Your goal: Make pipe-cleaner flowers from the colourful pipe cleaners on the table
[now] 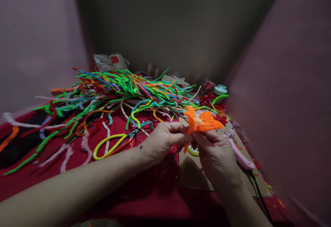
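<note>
An orange pipe-cleaner flower (208, 122) with pale yellow stamens in its centre is held up between both hands, above a piece of cardboard (193, 175). My left hand (167, 141) pinches it from the left, low on the petals. From the right, my right hand (216, 154) grips its base with thumb and fingers. The base itself is largely hidden by the fingers. Partly behind the hands lies a round yellow-rimmed thing (193, 150), whose kind I cannot make out.
A large heap of coloured pipe cleaners (134, 87) spreads across the red cloth (144, 196). Yellow-handled pliers or cutters (113, 144) lie left of my hands. A pink corded tool (241, 156) rests on the cardboard at right. A pale green-lidded container (220, 89) stands behind. Walls flank both sides.
</note>
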### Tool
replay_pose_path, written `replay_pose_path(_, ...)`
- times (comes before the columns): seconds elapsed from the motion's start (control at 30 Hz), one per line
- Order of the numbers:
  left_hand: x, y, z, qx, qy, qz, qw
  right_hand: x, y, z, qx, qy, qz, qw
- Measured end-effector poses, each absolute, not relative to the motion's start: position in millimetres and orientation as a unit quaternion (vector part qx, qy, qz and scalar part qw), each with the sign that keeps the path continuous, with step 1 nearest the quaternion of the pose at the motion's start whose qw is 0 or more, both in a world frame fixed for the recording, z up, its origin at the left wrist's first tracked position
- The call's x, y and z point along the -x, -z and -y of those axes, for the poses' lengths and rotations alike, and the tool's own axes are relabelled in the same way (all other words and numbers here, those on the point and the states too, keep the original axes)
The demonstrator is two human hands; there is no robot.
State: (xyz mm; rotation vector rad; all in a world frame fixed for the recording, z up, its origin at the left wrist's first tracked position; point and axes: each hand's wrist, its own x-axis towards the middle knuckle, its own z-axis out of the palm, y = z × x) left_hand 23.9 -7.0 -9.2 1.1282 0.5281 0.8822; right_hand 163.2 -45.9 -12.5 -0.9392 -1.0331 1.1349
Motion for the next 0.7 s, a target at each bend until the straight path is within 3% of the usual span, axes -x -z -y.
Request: replay_pose_path(0.7,-23,7,2,-0.437,-0.268,-0.202,0.835,-162,4,41,0.321,-0.603,0.394,0.615)
